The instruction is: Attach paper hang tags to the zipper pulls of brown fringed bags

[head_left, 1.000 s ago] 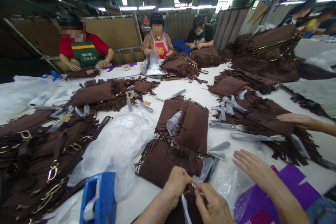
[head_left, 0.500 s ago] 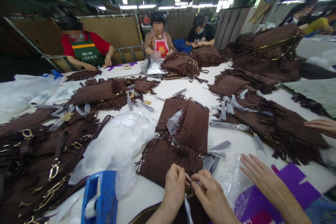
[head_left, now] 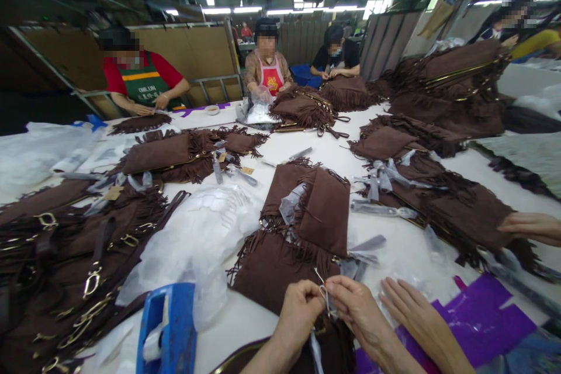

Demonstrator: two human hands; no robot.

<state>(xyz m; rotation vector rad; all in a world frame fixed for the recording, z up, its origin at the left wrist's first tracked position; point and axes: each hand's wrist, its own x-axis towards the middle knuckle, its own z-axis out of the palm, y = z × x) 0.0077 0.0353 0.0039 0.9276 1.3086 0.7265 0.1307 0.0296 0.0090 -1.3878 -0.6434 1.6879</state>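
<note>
My left hand (head_left: 302, 307) and my right hand (head_left: 356, 302) meet at the lower middle, fingertips pinched on a thin white string (head_left: 323, 291). A small loop and a loose end of it stick up between them. Right below lies a dark brown bag (head_left: 258, 359) with a gold zipper, partly covered by my hands and forearms. A pale plastic-wrapped strip (head_left: 315, 353) hangs beneath my fingers. Just beyond my hands are brown suede fringed bags (head_left: 324, 210), stacked and overlapping on the white table (head_left: 245, 318).
A co-worker's hand (head_left: 409, 310) lies beside my right hand, near purple sheets (head_left: 486, 318). Another hand (head_left: 530, 227) touches bags at the right. A blue tape dispenser (head_left: 169, 327), crumpled white plastic (head_left: 197, 234) and bags with gold hardware (head_left: 92, 280) are left. Several people work opposite.
My fingers have risen slightly, and the string's loop now shows between them. The co-worker's hand beside mine has moved left and nearer. The far-right hand has shifted left onto a bag.
</note>
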